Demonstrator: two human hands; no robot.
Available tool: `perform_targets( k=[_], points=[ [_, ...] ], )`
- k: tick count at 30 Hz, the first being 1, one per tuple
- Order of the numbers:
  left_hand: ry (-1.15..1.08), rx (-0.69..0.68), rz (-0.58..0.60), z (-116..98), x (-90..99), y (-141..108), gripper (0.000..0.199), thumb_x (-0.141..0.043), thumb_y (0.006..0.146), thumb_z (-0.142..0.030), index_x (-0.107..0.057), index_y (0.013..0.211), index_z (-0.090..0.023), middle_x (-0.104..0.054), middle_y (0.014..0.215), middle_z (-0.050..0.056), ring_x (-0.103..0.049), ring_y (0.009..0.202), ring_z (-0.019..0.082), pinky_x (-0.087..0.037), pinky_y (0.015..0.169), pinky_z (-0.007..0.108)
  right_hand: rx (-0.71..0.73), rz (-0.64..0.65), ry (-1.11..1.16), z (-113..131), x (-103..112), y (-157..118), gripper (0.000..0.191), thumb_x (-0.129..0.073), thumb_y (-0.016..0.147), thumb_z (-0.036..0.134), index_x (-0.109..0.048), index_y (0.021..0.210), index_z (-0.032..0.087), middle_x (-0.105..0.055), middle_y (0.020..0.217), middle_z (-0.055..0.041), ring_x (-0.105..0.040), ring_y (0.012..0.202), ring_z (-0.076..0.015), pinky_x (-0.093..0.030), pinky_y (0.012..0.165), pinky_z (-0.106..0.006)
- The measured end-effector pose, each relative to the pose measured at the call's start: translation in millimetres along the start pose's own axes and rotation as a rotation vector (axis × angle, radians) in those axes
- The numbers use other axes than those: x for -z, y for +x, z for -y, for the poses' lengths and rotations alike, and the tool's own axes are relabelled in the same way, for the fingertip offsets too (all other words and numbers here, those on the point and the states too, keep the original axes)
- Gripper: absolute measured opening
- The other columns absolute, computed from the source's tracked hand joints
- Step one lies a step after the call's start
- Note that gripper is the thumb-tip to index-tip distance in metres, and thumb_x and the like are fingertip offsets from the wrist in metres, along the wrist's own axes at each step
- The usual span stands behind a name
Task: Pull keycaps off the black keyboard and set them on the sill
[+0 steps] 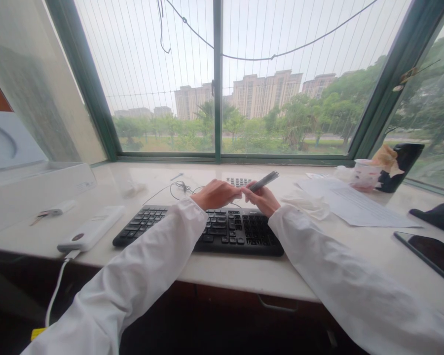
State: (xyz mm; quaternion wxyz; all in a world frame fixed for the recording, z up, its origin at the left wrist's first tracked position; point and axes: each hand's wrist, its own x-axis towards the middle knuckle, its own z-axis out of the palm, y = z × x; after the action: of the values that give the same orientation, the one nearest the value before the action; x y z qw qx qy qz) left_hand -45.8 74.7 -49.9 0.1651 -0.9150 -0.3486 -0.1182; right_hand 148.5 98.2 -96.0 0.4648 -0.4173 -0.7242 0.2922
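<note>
My right hand [263,198] is closed around a bundle of thin grey sticks [265,181], whose far ends point up and to the right. Fingertips of my left hand [216,194] meet those of the right at the near end of the bundle; its fingers are pressed together, and what they pinch is too small to make out. Both hands are above the back edge of a black keyboard [222,229]. Behind them lies a white object with grey keys [239,182], partly hidden by the hands. A thin dark cable [181,186] curls to the left.
On the left are a white power bank [92,229] with a cable and some keys [40,217]. To the right lie crumpled tissue [311,204], paper sheets [355,202], a paper cup [365,175] and a phone [432,254]. A window stands behind the desk [244,273].
</note>
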Motion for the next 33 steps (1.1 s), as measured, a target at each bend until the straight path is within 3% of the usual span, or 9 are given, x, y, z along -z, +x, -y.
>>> perform_targets(
  k=[4,10,16,21,33],
  points=[
    [0.044,0.025,0.012,0,-0.6,1,0.034,-0.038,0.1,-0.039,-0.07,0.101,-0.026,-0.073,0.088,0.002,-0.066,0.074,0.017,-0.038,0.061,0.024,0.068,0.009,0.011,2,2,-1,0.042,-0.058,0.082,0.056,-0.054,0.062,0.019,-0.06,0.059,0.0005,-0.054,0.06,-0.0129,-0.042,0.066,-0.026],
    [0.094,0.114,0.078,8,7.7,-2,0.047,-0.045,0.095,-0.052,-0.069,0.071,-0.019,-0.069,0.069,0.005,-0.061,0.061,0.016,-0.035,0.059,0.026,0.035,0.005,-0.004,6,3,-3,0.032,-0.058,0.083,0.044,-0.054,0.062,0.02,-0.06,0.053,0.0014,-0.056,0.057,-0.0135,-0.043,0.068,-0.027],
    [-0.147,0.05,0.195,15,13.5,-7,0.027,-0.067,0.078,-0.055,-0.075,0.077,-0.029,-0.072,0.075,-0.003,-0.061,0.064,0.012,-0.034,0.058,0.024,0.037,0.076,-0.155,15,-6,-11,0.039,-0.052,0.084,0.04,-0.053,0.051,0.02,-0.06,0.049,-0.0005,-0.058,0.056,-0.015,-0.044,0.069,-0.027],
    [-0.346,0.005,0.268,15,11.1,-6,0.028,-0.074,0.07,-0.054,-0.077,0.081,-0.029,-0.073,0.079,-0.003,-0.064,0.069,0.012,-0.039,0.063,0.024,0.073,0.122,-0.298,16,-12,-14,0.043,-0.048,0.085,0.034,-0.051,0.044,0.02,-0.06,0.048,-0.0011,-0.058,0.056,-0.0144,-0.043,0.065,-0.025],
    [-0.387,0.025,0.345,17,10.3,-5,0.02,-0.075,0.072,-0.042,-0.079,0.084,-0.027,-0.075,0.081,-0.001,-0.064,0.07,0.013,-0.04,0.065,0.023,0.007,0.139,-0.211,17,-18,-18,0.028,-0.05,0.083,0.029,-0.051,0.057,0.02,-0.066,0.052,0.0001,-0.061,0.05,-0.014,-0.045,0.059,-0.023]
  ],
)
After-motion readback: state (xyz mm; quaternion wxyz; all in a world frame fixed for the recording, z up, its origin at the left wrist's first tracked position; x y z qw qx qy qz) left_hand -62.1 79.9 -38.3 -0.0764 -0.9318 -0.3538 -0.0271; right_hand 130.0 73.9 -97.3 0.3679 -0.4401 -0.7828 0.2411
